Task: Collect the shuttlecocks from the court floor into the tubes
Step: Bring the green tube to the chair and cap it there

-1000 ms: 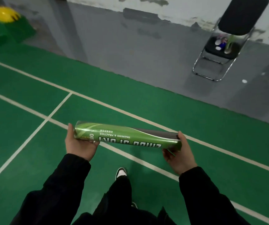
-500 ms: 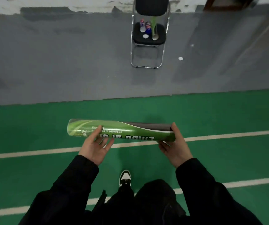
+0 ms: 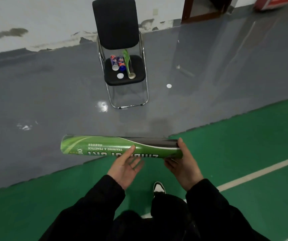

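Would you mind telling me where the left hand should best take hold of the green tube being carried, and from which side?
Probably around the middle of the green tube, from below. It lies level, the right hand grips only its right end, and the long left part sticks out unsupported. The left hand is already open, palm up, beneath it, so curling the fingers round the barrel there should balance it.

A tube (image 3: pixel 120 147) lies crosswise between both hands, before a chair (image 3: pixel 122 70) whose seat carries three more tubes (image 3: pixel 120 64).
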A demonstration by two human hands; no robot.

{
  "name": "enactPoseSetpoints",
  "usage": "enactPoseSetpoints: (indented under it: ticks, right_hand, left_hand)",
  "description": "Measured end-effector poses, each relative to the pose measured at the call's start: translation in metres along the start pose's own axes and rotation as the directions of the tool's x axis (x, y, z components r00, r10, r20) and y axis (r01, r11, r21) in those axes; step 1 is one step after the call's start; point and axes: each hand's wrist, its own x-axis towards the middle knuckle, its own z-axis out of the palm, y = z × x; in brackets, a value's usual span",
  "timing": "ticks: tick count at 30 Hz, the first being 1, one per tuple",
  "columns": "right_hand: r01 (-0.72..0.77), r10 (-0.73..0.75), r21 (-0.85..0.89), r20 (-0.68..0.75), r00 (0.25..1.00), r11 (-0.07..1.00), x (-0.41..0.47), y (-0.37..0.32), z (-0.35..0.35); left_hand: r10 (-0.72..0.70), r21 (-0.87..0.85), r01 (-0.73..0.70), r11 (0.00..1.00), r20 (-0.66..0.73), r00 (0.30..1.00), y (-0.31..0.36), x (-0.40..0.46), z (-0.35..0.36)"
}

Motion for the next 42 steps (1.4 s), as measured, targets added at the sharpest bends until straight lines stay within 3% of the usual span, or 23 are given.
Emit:
enactPoseSetpoints:
  ticks: [5,10,21,27,33,37,42]
  right_hand:
    - [-0.021,0.025,-0.026,0.153,0.988,0.999,0.095,-0.096,0.088]
    - [-0.084,0.107,-0.107,0.240,0.965,0.991,0.204,-0.156,0.168]
    - [-0.180,0.182,-0.033,0.081,0.980,0.983,0.390,-0.297,0.278]
    - [-0.157,0.156,0.031,0.018,0.988,0.987,0.476,-0.375,0.267]
    - [-0.142,0.144,0.049,-0.031,0.989,0.989,0.611,-0.476,0.199]
    - [-0.125,0.110,-0.117,-0.126,0.986,0.985,0.744,-0.523,0.141]
    - [-0.148,0.089,-0.416,-0.158,0.983,0.897,0.913,-0.503,0.082]
  left_hand:
    - [0.122,-0.110,-0.123,0.986,-0.017,0.992,0.086,0.096,0.059]
    - [0.246,-0.106,-0.256,0.961,-0.097,0.964,0.188,0.206,0.078]
    - [0.101,0.012,-0.101,0.995,-0.028,0.994,0.373,0.416,0.168]
    - [0.063,0.041,-0.062,0.997,-0.015,0.998,0.404,0.521,0.241]
    - [0.082,-0.057,-0.087,0.995,-0.089,0.993,0.386,0.652,0.325]
    - [0.173,-0.052,-0.183,0.982,-0.157,0.972,0.360,0.755,0.359]
    - [0.226,0.036,-0.223,0.974,-0.192,0.955,0.306,0.893,0.375]
